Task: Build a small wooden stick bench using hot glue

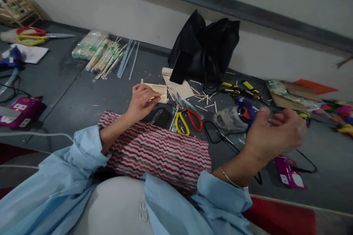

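Dark grey work surface (68,95) ran to the wall, and near its far edge I saw the left hand (142,101) pinching a small pale wooden stick frame (159,91) while the half-open, blurred right hand (275,134) hovered by the blue hot-glue gun (245,112), whose nozzle, I judged, could burn it.

Left grip (142,101) reaches forward, fingers pinched shut; right grip (275,132) hangs raised, fingers loosely curled and apart.

a: what's behind it all?
b: a pale wall (110,11), with a dark grey band (248,11) slanting across it.
a: and underneath?
b: dark grey floor (68,91), a red mat (281,220) at the near edge. the light is dim and even.
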`<action>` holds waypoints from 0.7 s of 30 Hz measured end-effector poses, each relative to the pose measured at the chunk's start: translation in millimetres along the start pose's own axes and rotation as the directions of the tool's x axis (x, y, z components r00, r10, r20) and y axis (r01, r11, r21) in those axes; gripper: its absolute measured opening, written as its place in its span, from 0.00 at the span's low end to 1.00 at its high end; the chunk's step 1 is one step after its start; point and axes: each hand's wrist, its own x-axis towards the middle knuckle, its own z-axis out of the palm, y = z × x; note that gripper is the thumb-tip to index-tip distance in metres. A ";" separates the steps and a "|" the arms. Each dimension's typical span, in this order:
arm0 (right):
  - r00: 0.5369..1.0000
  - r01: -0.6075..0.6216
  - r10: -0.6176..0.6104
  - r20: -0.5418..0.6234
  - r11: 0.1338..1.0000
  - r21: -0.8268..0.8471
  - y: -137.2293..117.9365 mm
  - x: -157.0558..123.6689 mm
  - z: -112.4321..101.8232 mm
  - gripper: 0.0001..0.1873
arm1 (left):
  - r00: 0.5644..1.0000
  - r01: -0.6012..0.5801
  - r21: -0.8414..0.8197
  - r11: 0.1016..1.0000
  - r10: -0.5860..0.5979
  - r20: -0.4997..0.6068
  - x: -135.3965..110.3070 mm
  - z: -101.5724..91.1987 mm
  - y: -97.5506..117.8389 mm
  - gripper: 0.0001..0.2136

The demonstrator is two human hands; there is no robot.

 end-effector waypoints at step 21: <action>0.413 0.841 -0.909 0.059 0.405 0.358 -105.0 -142.6 4.6 0.13 | 0.954 0.147 0.066 0.987 -0.159 0.254 -3.0 -3.2 21.3 0.09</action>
